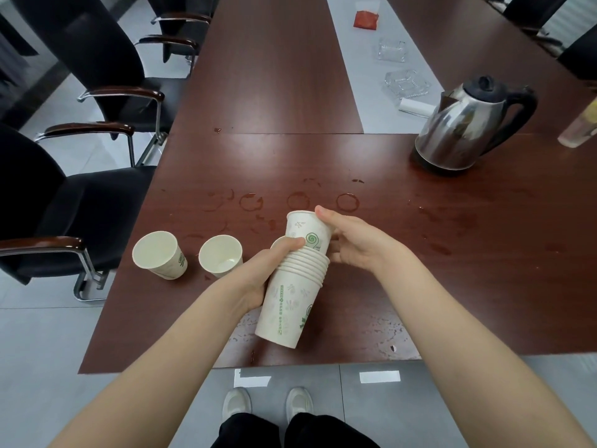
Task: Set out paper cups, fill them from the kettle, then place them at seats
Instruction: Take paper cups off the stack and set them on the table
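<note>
While left hand (pixel 261 276) and right hand (pixel 358 244) grip cup stack (pixel 287 305), table (pixel 484 270) rightward lies open.

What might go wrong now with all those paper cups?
Two cups may come off stuck together when the right hand pulls the end cup from the stack in the left hand. Wet rings on the table could make cup bottoms soggy. The two standing cups beside the left forearm might get knocked over.

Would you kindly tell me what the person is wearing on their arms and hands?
Both forearms are bare to the picture's edge, no sleeves in view. The left hand and right hand show no gloves, watch, bracelet or rings.
</note>
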The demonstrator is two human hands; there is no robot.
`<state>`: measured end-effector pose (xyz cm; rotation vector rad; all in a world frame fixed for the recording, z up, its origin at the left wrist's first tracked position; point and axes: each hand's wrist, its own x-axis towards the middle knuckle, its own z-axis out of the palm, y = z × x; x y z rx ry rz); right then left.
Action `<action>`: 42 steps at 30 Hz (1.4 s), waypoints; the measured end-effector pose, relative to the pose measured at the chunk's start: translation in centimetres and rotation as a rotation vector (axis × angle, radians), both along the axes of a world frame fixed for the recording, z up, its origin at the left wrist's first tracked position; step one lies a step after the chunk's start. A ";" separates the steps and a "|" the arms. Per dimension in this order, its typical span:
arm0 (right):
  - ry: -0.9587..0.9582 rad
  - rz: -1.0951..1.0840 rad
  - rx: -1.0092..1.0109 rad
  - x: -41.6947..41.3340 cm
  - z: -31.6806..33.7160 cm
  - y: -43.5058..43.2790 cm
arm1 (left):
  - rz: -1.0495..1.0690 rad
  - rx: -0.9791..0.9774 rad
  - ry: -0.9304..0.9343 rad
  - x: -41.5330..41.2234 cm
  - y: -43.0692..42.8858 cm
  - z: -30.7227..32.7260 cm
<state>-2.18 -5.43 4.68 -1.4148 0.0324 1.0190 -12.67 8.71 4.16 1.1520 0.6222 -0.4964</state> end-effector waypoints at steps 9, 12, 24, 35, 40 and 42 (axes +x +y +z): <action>-0.077 -0.126 0.002 1.8 0.4 -1.6 | 0.052 0.043 0.042 -0.2 0.5 -0.4; -0.158 -0.213 -0.006 3.0 0.6 -2.6 | 0.087 0.060 0.051 -0.1 0.8 -0.4; -0.489 -0.055 -0.313 3.2 -3.5 -4.7 | 0.193 0.035 0.006 -0.1 0.9 0.0; -0.650 0.050 -0.434 1.9 -5.5 -5.1 | 0.226 -0.009 -0.002 -0.8 1.0 0.5; -0.614 0.074 -0.412 1.3 -6.1 -5.5 | 0.227 -0.004 -0.010 -1.1 0.7 0.3; -0.593 0.100 -0.405 1.2 -6.3 -5.7 | 0.223 -0.006 -0.001 -1.1 0.7 0.2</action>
